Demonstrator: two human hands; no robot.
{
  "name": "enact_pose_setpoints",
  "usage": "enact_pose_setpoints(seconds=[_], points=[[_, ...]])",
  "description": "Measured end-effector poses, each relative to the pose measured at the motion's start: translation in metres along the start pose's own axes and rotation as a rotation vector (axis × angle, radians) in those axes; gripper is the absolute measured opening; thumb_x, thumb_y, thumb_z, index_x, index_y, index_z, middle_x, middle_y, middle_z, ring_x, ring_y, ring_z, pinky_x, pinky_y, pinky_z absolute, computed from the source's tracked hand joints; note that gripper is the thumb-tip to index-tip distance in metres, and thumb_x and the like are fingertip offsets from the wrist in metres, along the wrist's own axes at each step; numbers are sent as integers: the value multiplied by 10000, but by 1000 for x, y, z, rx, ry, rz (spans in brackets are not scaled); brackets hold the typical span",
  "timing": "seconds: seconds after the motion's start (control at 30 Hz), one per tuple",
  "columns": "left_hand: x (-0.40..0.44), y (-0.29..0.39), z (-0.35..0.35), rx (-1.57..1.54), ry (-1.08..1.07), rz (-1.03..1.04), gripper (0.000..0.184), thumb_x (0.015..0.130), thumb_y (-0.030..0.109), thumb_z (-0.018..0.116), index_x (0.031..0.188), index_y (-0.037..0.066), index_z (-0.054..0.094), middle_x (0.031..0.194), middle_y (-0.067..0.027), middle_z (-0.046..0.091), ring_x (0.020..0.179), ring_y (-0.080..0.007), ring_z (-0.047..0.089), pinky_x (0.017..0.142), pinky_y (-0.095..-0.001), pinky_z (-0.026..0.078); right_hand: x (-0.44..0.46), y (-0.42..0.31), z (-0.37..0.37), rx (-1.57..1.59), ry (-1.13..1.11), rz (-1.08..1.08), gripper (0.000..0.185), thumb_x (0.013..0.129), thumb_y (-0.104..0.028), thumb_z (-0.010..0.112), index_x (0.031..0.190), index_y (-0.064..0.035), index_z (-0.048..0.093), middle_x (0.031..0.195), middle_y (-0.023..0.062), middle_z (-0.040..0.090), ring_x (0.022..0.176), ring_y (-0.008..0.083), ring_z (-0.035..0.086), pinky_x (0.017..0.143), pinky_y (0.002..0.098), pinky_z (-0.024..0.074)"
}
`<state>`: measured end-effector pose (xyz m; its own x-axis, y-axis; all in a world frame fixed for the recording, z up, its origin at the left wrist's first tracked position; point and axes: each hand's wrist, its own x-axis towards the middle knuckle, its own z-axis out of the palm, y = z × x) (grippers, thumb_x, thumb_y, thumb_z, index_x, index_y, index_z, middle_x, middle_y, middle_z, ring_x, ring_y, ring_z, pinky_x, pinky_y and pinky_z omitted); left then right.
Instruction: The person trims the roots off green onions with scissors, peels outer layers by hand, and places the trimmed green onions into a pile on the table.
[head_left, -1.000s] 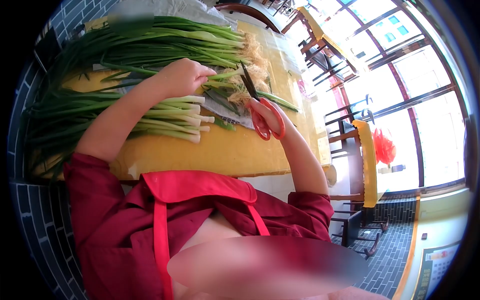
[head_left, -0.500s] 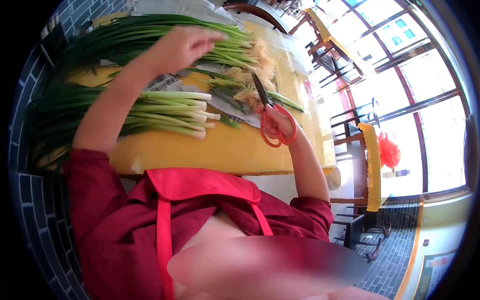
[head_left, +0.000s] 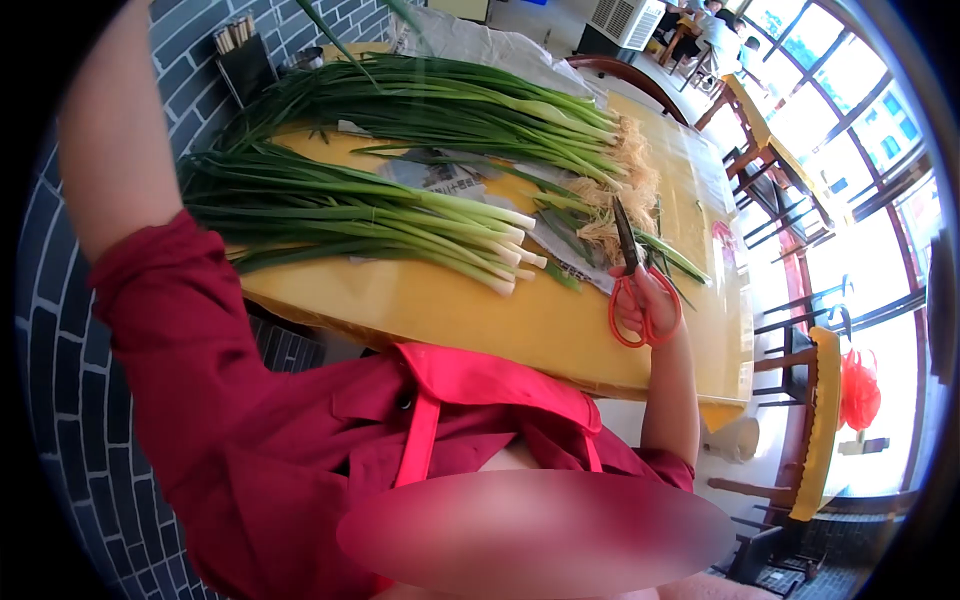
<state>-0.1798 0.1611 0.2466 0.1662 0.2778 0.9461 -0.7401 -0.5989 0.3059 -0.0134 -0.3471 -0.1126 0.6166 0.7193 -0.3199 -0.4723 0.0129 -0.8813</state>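
Observation:
My right hand [head_left: 645,300] is closed around the red handles of a pair of scissors [head_left: 628,240], whose dark blades point up the table and look shut. Just past the tips lie cut-off or stringy roots [head_left: 600,235] and loose leaves. My left forearm [head_left: 115,140] rises out of the top left edge, so my left hand is not in view. Long green leaves [head_left: 345,45] hang in from the top edge; what holds them is hidden. A bunch of green onions [head_left: 440,215] with rootless white ends lies nearer me. Behind it, another pile of green onions [head_left: 500,110] still carries roots.
Newspaper [head_left: 430,175] lies under the green onions on the yellow-covered table [head_left: 420,310]. A chopstick holder [head_left: 245,70] stands by the brick wall at left. Chairs [head_left: 820,420] and a red bag [head_left: 860,390] are at right. People [head_left: 715,40] sit far back.
My left hand has gone from over the rooted pile up and left out of view. Green leaves now hang in at the top. The view has shifted; the scissors stay in my right hand.

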Motion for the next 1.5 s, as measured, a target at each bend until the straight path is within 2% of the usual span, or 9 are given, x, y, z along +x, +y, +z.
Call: enact_pose_setpoints(seconds=[0.33, 0.47, 0.57, 0.67, 0.73, 1.0, 1.23, 1.33, 1.5], points=[[11, 49, -56, 387, -89, 4, 345, 949, 220, 508, 1252, 57, 519, 1059, -57, 576, 841, -114, 551, 709, -249, 445, -2, 9, -11, 3, -90, -152, 410, 1001, -376, 354, 1174, -34, 502, 574, 11, 399, 385, 87, 325, 345, 223, 265], [-23, 30, -25, 419, -594, -120, 366, 951, 232, 503, 1281, 74, 509, 1142, -74, 589, 920, -134, 590, 769, -267, 477, -7, 5, -6, 67, -60, -108, 384, 1000, -366, 371, 1098, -26, 520, 589, 3, 427, 414, 78, 356, 362, 217, 289], [-142, 18, 50, 592, -987, -405, 349, 939, 190, 502, 1271, 87, 536, 1191, -63, 598, 991, -150, 590, 815, -296, 487, -14, 2, -2, 63, -21, -113, 377, 1001, -361, 375, 1083, -22, 518, 597, 0, 432, 422, 70, 354, 365, 210, 290], [-252, -36, 62, 528, -1291, -169, 206, 848, 61, 535, 1029, 37, 632, 871, -153, 585, 855, -324, 567, 796, -370, 463, -17, 0, -3, 67, 18, -127, 365, 1002, -346, 375, 1079, -18, 515, 597, -1, 433, 423, 72, 358, 365, 211, 293], [-294, -54, 64, 455, -1454, -108, 187, 846, 94, 559, 1007, 36, 633, 847, -149, 571, 841, -332, 552, 790, -390, 458, -17, -2, -2, 81, 49, -104, 352, 1002, -335, 381, 1081, -18, 512, 594, -1, 430, 423, 73, 359, 367, 212, 295], [-248, -85, 159, 386, -1604, -242, 230, 863, 156, 564, 1046, 30, 623, 1005, -161, 582, 957, -328, 550, 840, -386, 442, -4, -3, 1, 39, 18, -76, 337, 996, -310, 412, 1085, 5, 493, 604, 38, 503, 457, 110, 453, 419, 233, 366], [-318, -202, 277, 311, -1301, 222, 272, 813, 113, 596, 1077, 46, 591, 1032, -151, 586, 992, -340, 545, 871, -410, 434, 13, -20, 30, -76, 86, 24, 372, 965, -334, 489, 1087, 15, 530, 645, 60, 575, 517, 120, 551, 478, 244, 458], [-323, -209, 295, 434, -1417, 153, 231, 802, 114, 596, 1023, 48, 595, 1004, -145, 599, 1013, -328, 538, 854, -415, 432, 24, -20, 30, -116, 99, 20, 389, 963, -341, 490, 1104, 18, 541, 653, 62, 586, 530, 118, 567, 485, 237, 483], [-288, -205, 288, 163, -1060, -176, 177, 903, 196, 537, 982, 43, 578, 866, -115, 613, 738, -225, 610, 686, -366, 472, 23, -22, 27, -91, 123, 17, 391, 969, -353, 469, 1113, 3, 539, 653, 59, 582, 519, 111, 562, 467, 227, 472]])
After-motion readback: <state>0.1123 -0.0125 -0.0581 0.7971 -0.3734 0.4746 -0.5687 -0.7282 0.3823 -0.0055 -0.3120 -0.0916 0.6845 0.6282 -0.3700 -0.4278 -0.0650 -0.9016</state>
